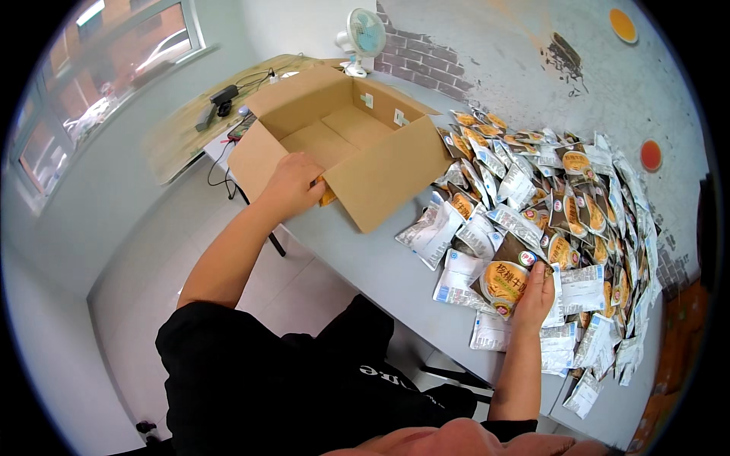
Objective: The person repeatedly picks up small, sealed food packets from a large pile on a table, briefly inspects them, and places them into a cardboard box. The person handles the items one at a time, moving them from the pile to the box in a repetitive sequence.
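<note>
My right hand (pixel 535 298) is closed on the edge of a brown snack pouch (pixel 503 280) with a bowl picture on its front. It lifts or tilts the pouch against a heap of similar pouches (pixel 518 188), some with silvery backs upward. My left hand (pixel 295 185) is at the near edge of an open cardboard box (pixel 391 172), fingers curled. A small orange-yellow piece (pixel 328 196) peeks out beneath those fingers; what it belongs to is hidden. Inside the box, part of the bare cardboard bottom shows, and its flaps are folded outward.
Box and heap share a grey table (pixel 346 254). Behind the box stands a small fan (pixel 363 36). A wooden-topped table (pixel 186 135) at the far left carries black adapters (pixel 223 96) and cables. Brown cartons (pixel 679 342) stand at the right edge.
</note>
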A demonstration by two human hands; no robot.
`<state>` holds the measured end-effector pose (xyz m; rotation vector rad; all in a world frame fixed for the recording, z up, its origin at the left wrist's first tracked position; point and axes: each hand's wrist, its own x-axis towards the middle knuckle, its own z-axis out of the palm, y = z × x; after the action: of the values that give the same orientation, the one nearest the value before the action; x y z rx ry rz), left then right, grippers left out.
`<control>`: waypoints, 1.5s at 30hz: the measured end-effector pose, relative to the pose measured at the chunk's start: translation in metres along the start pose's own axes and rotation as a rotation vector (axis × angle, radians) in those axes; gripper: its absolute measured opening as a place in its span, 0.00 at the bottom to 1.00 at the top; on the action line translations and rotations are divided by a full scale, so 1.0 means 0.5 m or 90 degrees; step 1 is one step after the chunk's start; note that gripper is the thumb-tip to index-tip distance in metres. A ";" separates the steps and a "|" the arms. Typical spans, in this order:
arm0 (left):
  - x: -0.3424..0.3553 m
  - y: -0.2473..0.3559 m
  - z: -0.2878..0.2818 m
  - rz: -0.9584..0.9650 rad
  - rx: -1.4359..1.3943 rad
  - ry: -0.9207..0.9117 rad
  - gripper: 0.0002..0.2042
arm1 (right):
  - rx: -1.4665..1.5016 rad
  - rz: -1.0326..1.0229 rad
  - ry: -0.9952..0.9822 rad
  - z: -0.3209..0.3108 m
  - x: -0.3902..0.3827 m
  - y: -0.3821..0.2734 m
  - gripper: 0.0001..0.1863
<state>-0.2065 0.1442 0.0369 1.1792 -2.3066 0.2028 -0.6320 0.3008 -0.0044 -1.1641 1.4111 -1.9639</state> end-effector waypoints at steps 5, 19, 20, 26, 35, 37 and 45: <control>-0.057 0.032 -0.031 -0.025 -0.043 0.028 0.05 | 0.033 0.004 0.005 0.002 -0.001 0.001 0.13; -0.080 0.037 -0.039 -0.030 -0.106 0.077 0.19 | 0.057 0.063 -0.024 0.002 -0.005 -0.006 0.15; -0.077 0.050 -0.046 -0.040 -0.169 0.090 0.20 | 0.083 0.055 -0.032 0.004 -0.004 -0.008 0.15; -0.049 0.238 -0.074 0.202 -0.209 0.107 0.22 | 0.058 0.047 -0.067 -0.002 -0.004 0.003 0.19; 0.042 0.555 0.102 0.204 -0.501 -0.077 0.34 | 0.083 0.023 0.018 0.001 0.004 -0.033 0.22; 0.075 0.582 0.132 0.160 -0.540 -0.089 0.37 | 0.122 -0.025 -0.006 -0.004 0.013 -0.037 0.23; 0.118 0.640 0.150 -0.161 -1.324 -0.281 0.16 | 0.234 -0.051 -0.172 -0.026 -0.007 -0.071 0.25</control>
<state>-0.5163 0.2693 0.0386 0.2147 -1.2339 -2.0676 -0.6369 0.3234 0.0257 -1.2647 0.8369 -1.9268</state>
